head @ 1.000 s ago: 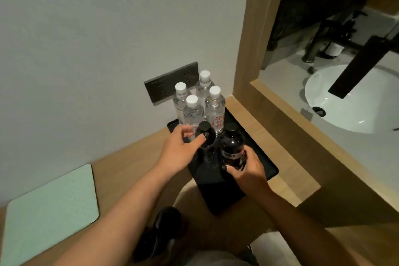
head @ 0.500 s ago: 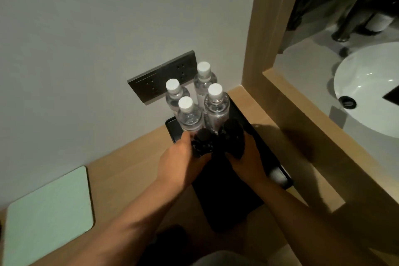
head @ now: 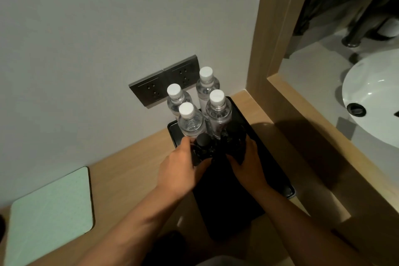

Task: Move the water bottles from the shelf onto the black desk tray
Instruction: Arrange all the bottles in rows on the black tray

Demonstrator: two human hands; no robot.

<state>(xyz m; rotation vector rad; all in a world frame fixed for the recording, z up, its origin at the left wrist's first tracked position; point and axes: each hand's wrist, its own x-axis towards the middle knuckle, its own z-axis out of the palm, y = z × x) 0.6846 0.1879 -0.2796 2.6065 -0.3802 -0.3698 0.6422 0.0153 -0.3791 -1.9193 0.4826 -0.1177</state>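
a wooden counter [head: 129, 168] is set against a grey wall, with a socket plate [head: 164, 81] above it and a white basin [head: 373, 101] seen to the right. a pale green mat [head: 49, 209] is laid at the counter's left end. four clear water bottles [head: 191, 122] are stood at the far end of the black tray [head: 248, 123], whose near end overhangs the counter edge. a dark bottle [head: 203, 147] is gripped by the left hand [head: 179, 166], its fingers curled round it; another dark bottle [head: 234, 139] is gripped likewise by the right hand [head: 248, 164]. since a second ago both have been drawn closer to the clear bottles.
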